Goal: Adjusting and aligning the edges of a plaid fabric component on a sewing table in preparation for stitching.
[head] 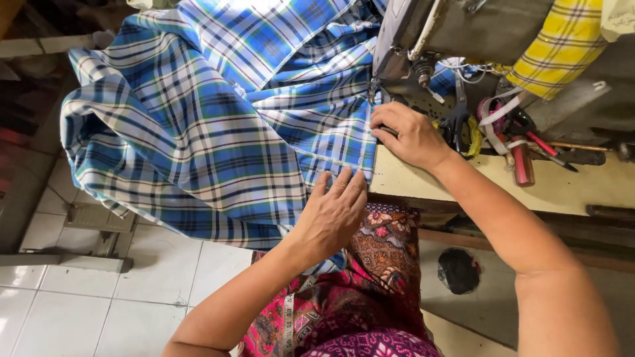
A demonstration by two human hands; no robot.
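A large blue, white and green plaid cloth (198, 125) spreads from the sewing machine (456, 33) down off the table's left edge. My left hand (334, 211) lies flat on the cloth's lower hem, fingers spread, near the table edge. Just below the machine's needle area, my right hand (410, 135) presses the cloth's stitched edge down with its fingers curled on the fabric. Both forearms reach in from the bottom of the view.
The cream sewing table (562, 188) carries scissors (456, 122), a red tube (521, 165), pens and ribbon bits to the right. A yellow plaid cloth (562, 46) hangs over the machine. A measuring tape (288, 324) lies on my patterned lap. White floor tiles (79, 311) lie at left.
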